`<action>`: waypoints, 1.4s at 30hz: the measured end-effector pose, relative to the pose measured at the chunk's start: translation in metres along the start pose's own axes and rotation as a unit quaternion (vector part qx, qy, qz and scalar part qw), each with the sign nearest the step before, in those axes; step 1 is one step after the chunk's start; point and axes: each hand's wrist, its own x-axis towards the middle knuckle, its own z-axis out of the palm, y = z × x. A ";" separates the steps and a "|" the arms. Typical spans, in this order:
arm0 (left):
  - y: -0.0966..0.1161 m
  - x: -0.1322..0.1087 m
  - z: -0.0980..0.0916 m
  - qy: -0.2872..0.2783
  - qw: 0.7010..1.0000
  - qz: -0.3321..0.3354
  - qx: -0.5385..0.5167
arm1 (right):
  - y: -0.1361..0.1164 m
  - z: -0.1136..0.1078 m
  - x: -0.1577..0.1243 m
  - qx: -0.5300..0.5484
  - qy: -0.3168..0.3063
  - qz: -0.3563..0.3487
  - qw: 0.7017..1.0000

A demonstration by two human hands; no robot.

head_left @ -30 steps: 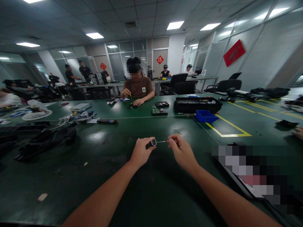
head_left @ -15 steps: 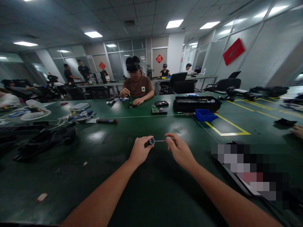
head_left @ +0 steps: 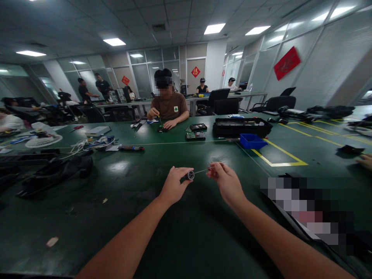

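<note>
Left hand (head_left: 174,186) pinches a small black cylinder (head_left: 188,176) — right hand (head_left: 228,181) grips a thin screwdriver (head_left: 202,171); unsupported, the tip could slip.

The left hand (head_left: 173,186) and right hand (head_left: 228,185) are bare, as are both forearms (head_left: 130,240).

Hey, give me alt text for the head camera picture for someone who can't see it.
A person's left hand holds a small black cylinder above a green table, while the right hand points a thin tool at its shiny end. Across the table another person in a brown shirt works; a blue bin sits farther right.
</note>
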 end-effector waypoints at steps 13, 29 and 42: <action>-0.002 -0.001 0.003 0.000 1.000 -0.017 0.013 | -0.003 -0.001 -0.005 -0.142 0.009 -0.062 0.988; -0.003 -0.001 0.003 0.005 1.000 -0.018 0.002 | -0.023 0.001 -0.014 -0.319 0.011 -0.098 0.943; -0.007 -0.001 0.003 0.007 1.000 -0.029 -0.004 | -0.022 0.000 -0.013 -0.328 -0.076 -0.143 0.931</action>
